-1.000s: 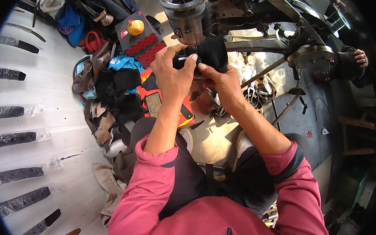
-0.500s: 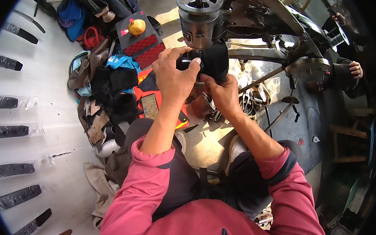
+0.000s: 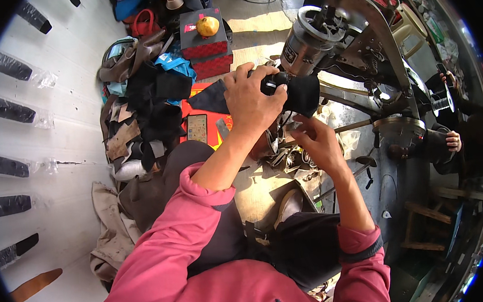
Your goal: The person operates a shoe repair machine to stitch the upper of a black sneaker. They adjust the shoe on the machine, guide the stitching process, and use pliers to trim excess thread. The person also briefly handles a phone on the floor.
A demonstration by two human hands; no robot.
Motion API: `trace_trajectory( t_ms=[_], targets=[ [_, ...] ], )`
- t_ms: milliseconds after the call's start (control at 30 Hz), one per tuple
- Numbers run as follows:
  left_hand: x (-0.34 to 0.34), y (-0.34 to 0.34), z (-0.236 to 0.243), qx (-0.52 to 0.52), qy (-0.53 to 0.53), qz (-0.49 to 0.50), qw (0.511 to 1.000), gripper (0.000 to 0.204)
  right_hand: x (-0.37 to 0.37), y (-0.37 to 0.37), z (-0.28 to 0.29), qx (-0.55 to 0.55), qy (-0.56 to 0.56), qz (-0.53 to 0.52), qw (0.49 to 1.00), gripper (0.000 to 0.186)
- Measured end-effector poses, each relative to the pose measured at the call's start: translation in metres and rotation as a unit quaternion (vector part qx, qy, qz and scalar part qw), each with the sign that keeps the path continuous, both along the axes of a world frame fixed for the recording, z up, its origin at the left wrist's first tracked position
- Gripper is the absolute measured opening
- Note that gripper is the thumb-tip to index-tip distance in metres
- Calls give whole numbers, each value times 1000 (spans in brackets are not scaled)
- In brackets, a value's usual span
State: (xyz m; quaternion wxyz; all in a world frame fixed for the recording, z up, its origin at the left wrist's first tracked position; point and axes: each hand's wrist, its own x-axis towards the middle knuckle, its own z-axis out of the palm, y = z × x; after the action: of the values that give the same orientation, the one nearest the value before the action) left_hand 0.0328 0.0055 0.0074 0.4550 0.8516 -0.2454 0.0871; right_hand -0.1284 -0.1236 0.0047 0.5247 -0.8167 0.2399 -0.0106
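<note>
My left hand (image 3: 254,101) grips a black item (image 3: 299,95), perhaps fabric or leather, under the steel cylinder (image 3: 301,41) of an old sewing machine (image 3: 376,55). Its fingers curl over the item's left part, with the thumb on a small dark fitting; what lies under the fingers is hidden. My right hand (image 3: 317,139) is just below and to the right of the item, apart from it, fingers loosely bent and apart, seemingly holding nothing.
Shoe boxes (image 3: 202,49) with a yellow fruit (image 3: 207,26), leather scraps (image 3: 136,114), and a phone (image 3: 197,129) lie left of the machine. Another person's hand (image 3: 453,141) is at right, near a thread spool (image 3: 442,101). A wooden stool (image 3: 426,221) stands lower right.
The view has shifted, moving the machine lower and rightward in the picture. My right hand has released the black item and drawn down away from it; my left hand stays on it.
</note>
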Motion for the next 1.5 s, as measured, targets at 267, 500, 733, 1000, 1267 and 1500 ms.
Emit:
trace_trajectory(
  t_ms=[267,500,733,1000,1267,1500],
  targets=[
    [0,3,3,-8,25,-7,1000,34,-118,-133,22,-224,183,-180,940,45],
    [-1,3,4,-11,10,-8,1000,35,-121,-183,-20,-79,118,-238,961,37],
    [1,3,2,0,16,-15,1000,36,-108,-147,-16,-111,67,-266,955,27],
    [1,4,4,7,10,-25,1000,39,-141,-191,47,-220,-124,-382,889,22],
    [3,5,4,-4,38,-24,999,36,-179,-258,-38,-247,92,-421,868,33],
    [1,5,4,2,36,-21,999,37,-116,-152,-1,-85,12,-214,973,23]
  ],
)
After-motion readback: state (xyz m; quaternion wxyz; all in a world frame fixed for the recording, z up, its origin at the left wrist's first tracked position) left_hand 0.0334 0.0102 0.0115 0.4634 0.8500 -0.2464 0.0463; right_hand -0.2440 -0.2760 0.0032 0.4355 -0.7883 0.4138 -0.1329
